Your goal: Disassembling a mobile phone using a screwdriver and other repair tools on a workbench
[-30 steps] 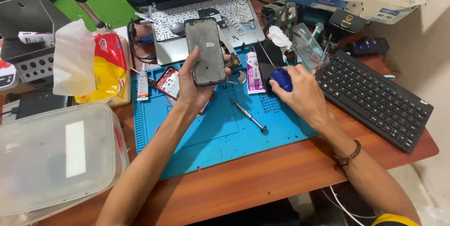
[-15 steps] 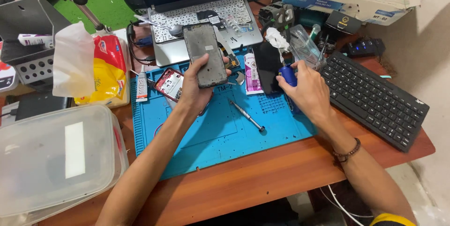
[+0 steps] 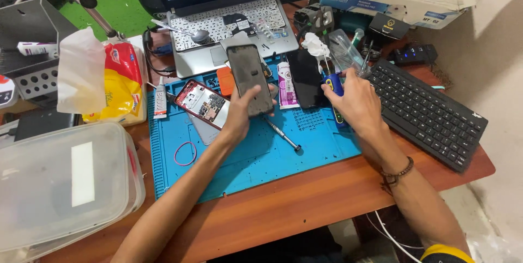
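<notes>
Phone screen panel (image 3: pixel 249 79) stays up in left hand (image 3: pixel 239 116), grip closed round it; right hand (image 3: pixel 351 102) now lifts blue-handled screwdriver (image 3: pixel 333 86) w/ closed grip off blue mat (image 3: pixel 245 159).

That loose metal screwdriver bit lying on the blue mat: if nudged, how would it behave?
The metal bit looks like a thin round shaft, so it would probably roll. The blue mat seems rubbery, likely slowing it. It appears rigid and light.

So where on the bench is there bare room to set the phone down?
The near part of the blue mat, between the rubber band and the loose screwdriver bit, is bare. So is the wooden edge below it. Toward the laptop it is crowded with parts and tubes.
</notes>
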